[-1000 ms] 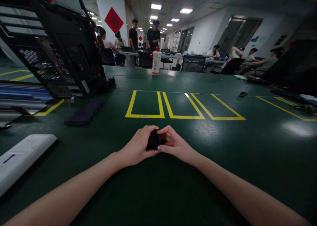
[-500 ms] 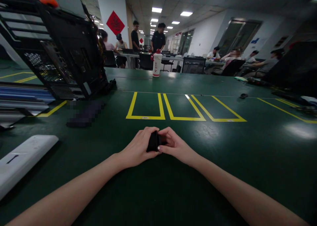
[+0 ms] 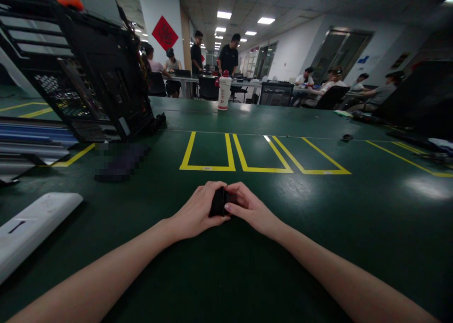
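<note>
Between my hands, low over the dark green table (image 3: 226, 276), is a small black box-like object (image 3: 217, 203). My left hand (image 3: 198, 210) wraps round its left side, thumb below and fingers over the top. From the right, my right hand (image 3: 253, 209) grips its right edge, with the thumb on the near face and the index finger near the top. The object's far side and the curled fingers of my right hand are partly hidden. What kind of object it is, I cannot make out.
Yellow tape outlines (image 3: 208, 168) mark the table beyond my hands. A black computer case (image 3: 102, 82) stands at left, with a white power strip-like device (image 3: 38, 224) nearer me. A white bottle (image 3: 224, 94) stands farther back. Several people sit or stand at desks behind.
My right thumb has shifted slightly up along the object's edge. My left hand keeps its hold almost unmoved. In the background, people have changed posture a little.
</note>
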`<state>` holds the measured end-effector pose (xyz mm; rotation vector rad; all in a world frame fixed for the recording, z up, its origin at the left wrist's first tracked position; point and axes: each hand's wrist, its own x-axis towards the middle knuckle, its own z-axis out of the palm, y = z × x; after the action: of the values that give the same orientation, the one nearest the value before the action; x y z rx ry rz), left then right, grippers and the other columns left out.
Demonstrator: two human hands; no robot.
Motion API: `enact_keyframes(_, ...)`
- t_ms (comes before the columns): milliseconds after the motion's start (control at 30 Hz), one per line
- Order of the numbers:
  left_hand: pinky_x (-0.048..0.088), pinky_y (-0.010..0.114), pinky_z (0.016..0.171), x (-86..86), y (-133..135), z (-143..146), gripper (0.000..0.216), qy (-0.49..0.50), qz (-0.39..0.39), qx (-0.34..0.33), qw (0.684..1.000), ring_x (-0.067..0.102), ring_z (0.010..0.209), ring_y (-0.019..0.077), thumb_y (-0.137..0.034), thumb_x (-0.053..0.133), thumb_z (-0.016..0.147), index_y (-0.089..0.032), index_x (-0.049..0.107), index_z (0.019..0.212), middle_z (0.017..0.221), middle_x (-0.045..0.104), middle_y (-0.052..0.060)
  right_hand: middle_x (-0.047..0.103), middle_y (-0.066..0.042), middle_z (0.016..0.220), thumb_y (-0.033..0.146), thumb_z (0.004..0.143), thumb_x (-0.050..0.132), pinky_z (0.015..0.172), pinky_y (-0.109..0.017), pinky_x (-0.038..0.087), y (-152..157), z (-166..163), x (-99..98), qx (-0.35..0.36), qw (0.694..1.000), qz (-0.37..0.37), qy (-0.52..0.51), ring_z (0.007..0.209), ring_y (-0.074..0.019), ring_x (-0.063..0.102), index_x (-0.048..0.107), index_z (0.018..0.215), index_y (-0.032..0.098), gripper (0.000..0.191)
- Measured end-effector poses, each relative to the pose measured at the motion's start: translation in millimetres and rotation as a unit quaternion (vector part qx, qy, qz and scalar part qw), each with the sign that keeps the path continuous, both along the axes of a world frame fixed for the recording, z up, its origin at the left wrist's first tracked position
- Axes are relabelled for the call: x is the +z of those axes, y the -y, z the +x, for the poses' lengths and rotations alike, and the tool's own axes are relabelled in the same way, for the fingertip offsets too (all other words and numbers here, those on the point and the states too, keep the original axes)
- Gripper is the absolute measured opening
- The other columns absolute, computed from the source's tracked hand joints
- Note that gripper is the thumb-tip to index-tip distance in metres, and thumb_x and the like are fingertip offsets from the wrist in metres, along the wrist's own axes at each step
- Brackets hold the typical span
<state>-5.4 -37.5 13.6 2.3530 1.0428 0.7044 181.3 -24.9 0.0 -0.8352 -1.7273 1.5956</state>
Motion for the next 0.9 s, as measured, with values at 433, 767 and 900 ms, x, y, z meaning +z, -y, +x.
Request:
enact_keyframes(433, 0.04, 0.042, 0.089, -2.5, -1, 0, 0.057, -0.005, 0.007, 0.004, 1.0, 0.046, 0.105, 0.0236, -0.028, 0.061, 0.075, -0.023, 0.029, 0.121, 0.116, 0.044, 0.009, 0.048, -0.002, 0.101, 0.023, 0.08, 0.051, 0.081, -0.032, 0.045, 1, 0, -0.3, -0.005, 1.0, 0.014, -0.002, 0.096, -0.0146, 0.051, 0.043, 0.098, 0.024, 0.02)
enact_keyframes(767, 0.04, 0.043, 0.087, -10.6, -4, 0, 0.057, 0.003, 0.009, 0.009, 1.0, 0.046, 0.103, 0.0244, -0.024, 0.061, 0.074, -0.025, 0.029, 0.121, 0.115, 0.044, 0.008, 0.045, -0.003, 0.109, 0.018, 0.072, 0.061, 0.083, -0.037, 0.046, 0, 2, -3.4, 0.02, 1.0, -0.01, -0.011, 0.103, -0.018, 0.049, 0.041, 0.1, 0.024, 0.035)
enact_keyframes(900, 0.04, 0.042, 0.087, -4.8, -2, 0, 0.057, -0.003, 0.005, 0.003, 1.0, 0.046, 0.104, 0.0239, -0.027, 0.06, 0.075, -0.023, 0.028, 0.122, 0.116, 0.044, 0.009, 0.047, -0.003, 0.104, 0.026, 0.077, 0.055, 0.078, -0.035, 0.047, 1, 1, -1.5, 0.001, 1.0, -0.009, -0.001, 0.098, -0.0173, 0.052, 0.043, 0.096, 0.022, 0.022)
